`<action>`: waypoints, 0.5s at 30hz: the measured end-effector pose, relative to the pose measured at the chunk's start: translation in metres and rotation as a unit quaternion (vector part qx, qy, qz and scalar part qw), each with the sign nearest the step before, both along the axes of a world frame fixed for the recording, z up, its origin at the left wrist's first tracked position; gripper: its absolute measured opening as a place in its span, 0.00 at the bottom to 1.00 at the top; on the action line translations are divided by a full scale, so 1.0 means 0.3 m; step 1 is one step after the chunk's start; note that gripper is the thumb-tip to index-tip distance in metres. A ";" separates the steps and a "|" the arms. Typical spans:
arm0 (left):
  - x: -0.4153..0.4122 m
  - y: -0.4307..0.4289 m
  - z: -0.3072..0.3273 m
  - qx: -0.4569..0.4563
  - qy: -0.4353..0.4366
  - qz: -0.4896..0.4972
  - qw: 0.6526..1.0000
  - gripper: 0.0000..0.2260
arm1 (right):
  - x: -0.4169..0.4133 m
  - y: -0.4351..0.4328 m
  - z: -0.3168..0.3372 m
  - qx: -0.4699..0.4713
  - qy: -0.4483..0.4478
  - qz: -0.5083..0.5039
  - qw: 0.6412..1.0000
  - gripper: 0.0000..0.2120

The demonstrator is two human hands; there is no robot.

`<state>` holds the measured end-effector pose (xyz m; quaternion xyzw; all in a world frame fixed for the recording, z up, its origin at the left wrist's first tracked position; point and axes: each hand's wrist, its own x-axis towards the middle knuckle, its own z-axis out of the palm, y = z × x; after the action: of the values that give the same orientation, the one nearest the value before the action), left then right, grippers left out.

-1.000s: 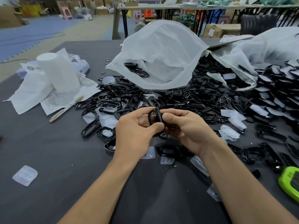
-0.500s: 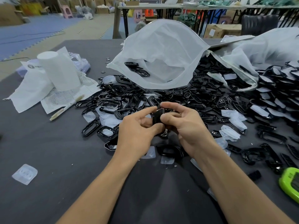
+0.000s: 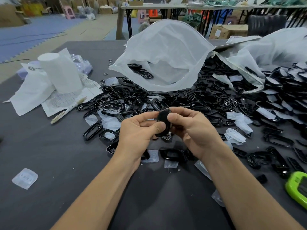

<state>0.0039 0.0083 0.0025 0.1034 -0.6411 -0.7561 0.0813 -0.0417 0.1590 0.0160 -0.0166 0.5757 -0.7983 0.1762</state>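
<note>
Turned broadside now, the black shell is pinched by left hand and right hand (snapping parts together, I judge); next, squeeze evenly.

A white bag is lying open on the dark table, holding a few black frames. A heap of black parts is spreading in front of it. At left, a white roll is standing on paper sheets, a pen lying beside them. A clear pad is lying alone; a green device is showing at the right edge
</note>
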 end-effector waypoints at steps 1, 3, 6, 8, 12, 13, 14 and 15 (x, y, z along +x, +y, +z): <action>-0.003 0.000 -0.002 -0.008 -0.007 0.007 1.000 0.09 | -0.001 -0.001 0.001 -0.001 -0.010 -0.006 1.000 0.06; -0.008 0.000 -0.008 -0.025 -0.018 0.025 0.999 0.06 | -0.003 0.001 0.006 -0.011 -0.041 -0.003 0.999 0.08; -0.012 -0.002 -0.014 -0.046 -0.018 0.048 0.998 0.07 | -0.006 0.004 0.009 -0.011 -0.064 0.012 0.998 0.07; -0.013 -0.004 -0.020 -0.052 -0.016 0.042 0.998 0.07 | -0.010 0.007 0.006 -0.017 -0.069 -0.004 0.997 0.05; 0.000 -0.001 -0.005 -0.015 -0.004 -0.007 1.000 0.10 | -0.007 0.016 0.012 -0.075 -0.087 0.060 0.992 0.04; -0.001 -0.001 0.000 -0.013 -0.002 0.005 1.000 0.06 | -0.007 0.013 0.010 -0.062 -0.077 0.051 0.994 0.04; -0.001 -0.002 0.001 -0.031 0.008 0.028 0.999 0.05 | -0.008 0.007 0.008 -0.024 -0.057 0.020 0.998 0.04; -0.001 -0.008 -0.005 -0.088 0.021 0.061 0.994 0.10 | -0.007 -0.001 0.006 0.027 -0.031 -0.017 0.999 0.08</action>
<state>0.0036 0.0059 0.0009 0.1194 -0.6959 -0.6922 0.1496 -0.0438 0.1586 0.0179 0.0226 0.5918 -0.7852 0.1811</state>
